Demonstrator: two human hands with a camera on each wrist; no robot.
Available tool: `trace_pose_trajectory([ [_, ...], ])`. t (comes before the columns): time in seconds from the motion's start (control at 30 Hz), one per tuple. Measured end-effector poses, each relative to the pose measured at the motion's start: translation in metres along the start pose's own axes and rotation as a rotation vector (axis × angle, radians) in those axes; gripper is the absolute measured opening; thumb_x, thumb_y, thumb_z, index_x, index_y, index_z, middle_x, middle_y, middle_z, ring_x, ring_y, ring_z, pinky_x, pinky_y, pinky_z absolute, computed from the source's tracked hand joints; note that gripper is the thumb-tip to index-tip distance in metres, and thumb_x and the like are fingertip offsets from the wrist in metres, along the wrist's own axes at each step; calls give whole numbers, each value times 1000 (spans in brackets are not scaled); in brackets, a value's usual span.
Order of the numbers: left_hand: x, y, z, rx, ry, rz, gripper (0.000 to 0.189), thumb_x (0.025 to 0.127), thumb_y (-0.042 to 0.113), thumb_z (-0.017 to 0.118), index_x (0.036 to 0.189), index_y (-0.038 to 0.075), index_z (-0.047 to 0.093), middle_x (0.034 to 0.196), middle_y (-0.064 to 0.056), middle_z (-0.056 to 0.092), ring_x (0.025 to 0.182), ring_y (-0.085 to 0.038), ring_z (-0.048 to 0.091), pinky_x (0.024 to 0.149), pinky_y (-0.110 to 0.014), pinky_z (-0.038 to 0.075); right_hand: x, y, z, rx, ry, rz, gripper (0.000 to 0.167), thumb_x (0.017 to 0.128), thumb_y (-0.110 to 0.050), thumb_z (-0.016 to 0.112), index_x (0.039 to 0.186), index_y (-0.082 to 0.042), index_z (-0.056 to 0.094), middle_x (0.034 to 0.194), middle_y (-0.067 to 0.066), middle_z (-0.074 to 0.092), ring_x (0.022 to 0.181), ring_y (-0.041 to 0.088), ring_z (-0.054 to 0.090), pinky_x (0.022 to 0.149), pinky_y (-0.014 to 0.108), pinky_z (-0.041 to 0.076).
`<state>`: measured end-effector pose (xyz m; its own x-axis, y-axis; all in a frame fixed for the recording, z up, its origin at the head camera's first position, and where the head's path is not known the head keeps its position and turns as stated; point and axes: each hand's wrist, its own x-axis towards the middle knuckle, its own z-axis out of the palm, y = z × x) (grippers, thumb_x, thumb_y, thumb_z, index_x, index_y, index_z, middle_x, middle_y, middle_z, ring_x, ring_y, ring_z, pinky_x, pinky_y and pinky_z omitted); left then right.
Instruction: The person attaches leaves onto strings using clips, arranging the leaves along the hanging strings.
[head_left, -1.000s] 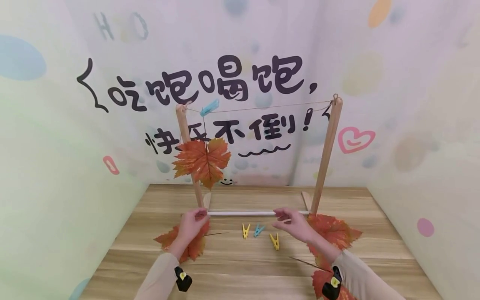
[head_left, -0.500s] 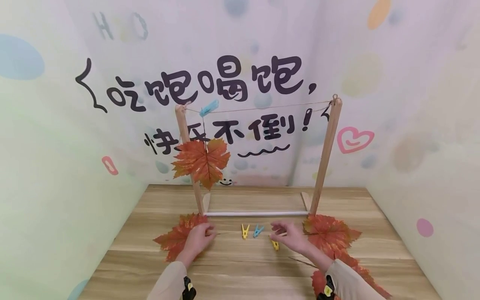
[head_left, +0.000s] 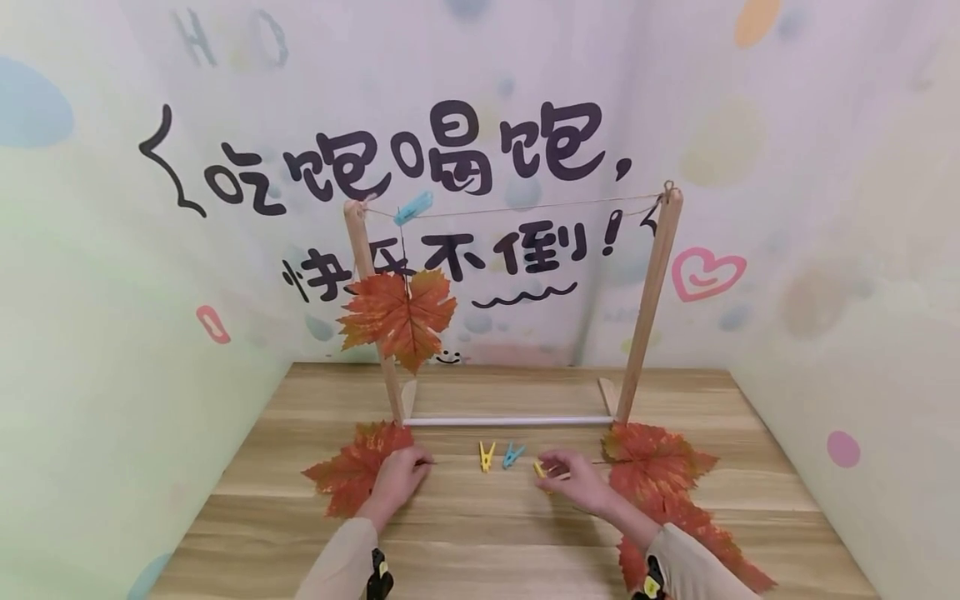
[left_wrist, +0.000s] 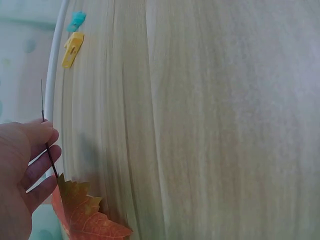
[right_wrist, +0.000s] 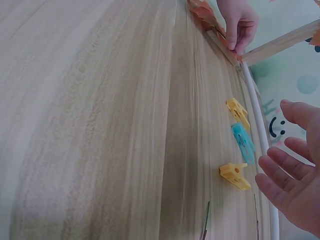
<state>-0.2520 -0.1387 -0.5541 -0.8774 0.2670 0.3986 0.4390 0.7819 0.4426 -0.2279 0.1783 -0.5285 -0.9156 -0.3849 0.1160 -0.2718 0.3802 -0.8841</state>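
Note:
My left hand (head_left: pixel 401 481) pinches the dark stem (left_wrist: pixel 52 159) of a red-orange maple leaf (head_left: pixel 347 468) between thumb and fingers, at the left of the table. My right hand (head_left: pixel 579 483) is over a yellow clothespin (right_wrist: pixel 233 176), partly covering it in the head view. In the right wrist view its fingers are spread beside that clothespin, holding nothing. A second yellow clothespin (head_left: pixel 487 457) and a blue clothespin (head_left: pixel 513 455) lie between the hands. Another leaf (head_left: pixel 405 312) hangs by its stem from a string (head_left: pixel 525 207), held there by a light blue clothespin (head_left: pixel 413 208).
Two wooden posts (head_left: pixel 649 312) carry the string, joined low down by a white rod (head_left: pixel 510 422). Two overlapping leaves (head_left: pixel 663 460) lie at the right, partly behind my right forearm. A printed wall (head_left: pixel 810 208) closes off the back and sides of the wooden table (head_left: pixel 480 542).
My left hand has come down from the white rod's left end to the leaf's stem and pinches it. My right hand has moved down to the nearest yellow clothespin.

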Motion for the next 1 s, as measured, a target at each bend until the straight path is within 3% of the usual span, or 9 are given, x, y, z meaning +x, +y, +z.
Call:
trace_pose_trajectory([
  [0.2, 3, -2, -3, -11, -34, -34, 8, 74, 0, 70, 76, 8, 69, 74, -2, 66, 71, -17, 62, 66, -34, 51, -1, 5, 4, -6, 12, 3, 36, 80, -7, 68, 109, 12, 56, 98, 23, 61, 86, 33, 60, 70, 24, 50],
  [0.37, 5, -1, -5, -11, -60, -40, 8, 76, 3, 69, 77, 11, 70, 74, -1, 67, 69, -13, 61, 63, -29, 51, -1, 11, 9, -16, 18, 18, 36, 80, -9, 68, 108, 12, 57, 97, 22, 61, 84, 27, 60, 70, 23, 50],
  [0.5, 9, 4, -13, -56, -94, -37, 5, 78, 4, 68, 79, 8, 71, 74, -1, 67, 68, -12, 60, 60, -27, 50, 0, 13, 14, -55, 31, -10, 36, 79, -8, 69, 105, 13, 57, 93, 22, 61, 82, 29, 60, 70, 30, 51],
  [0.67, 18, 13, -29, -140, -123, -32, 4, 79, 1, 66, 81, 2, 69, 74, -2, 67, 68, -15, 61, 61, -25, 50, 3, 18, 17, -205, 81, -7, 39, 76, -13, 72, 106, 9, 59, 95, 18, 62, 83, 28, 59, 69, 39, 51],
  [0.87, 31, 29, -57, -249, -102, -66, 5, 79, 1, 67, 81, 4, 69, 76, -5, 67, 68, -14, 60, 58, -21, 49, 7, 23, 19, -349, 179, 56, 42, 72, -21, 76, 104, 3, 62, 92, 12, 63, 81, 21, 59, 64, 32, 50],
  [1.0, 37, 37, -69, -304, -67, -78, 6, 78, -1, 67, 83, 1, 69, 77, -6, 67, 68, -13, 59, 59, -21, 49, 9, 25, 21, -408, 221, 79, 45, 69, -23, 78, 102, 4, 62, 90, 11, 62, 79, 21, 58, 64, 33, 50],
])
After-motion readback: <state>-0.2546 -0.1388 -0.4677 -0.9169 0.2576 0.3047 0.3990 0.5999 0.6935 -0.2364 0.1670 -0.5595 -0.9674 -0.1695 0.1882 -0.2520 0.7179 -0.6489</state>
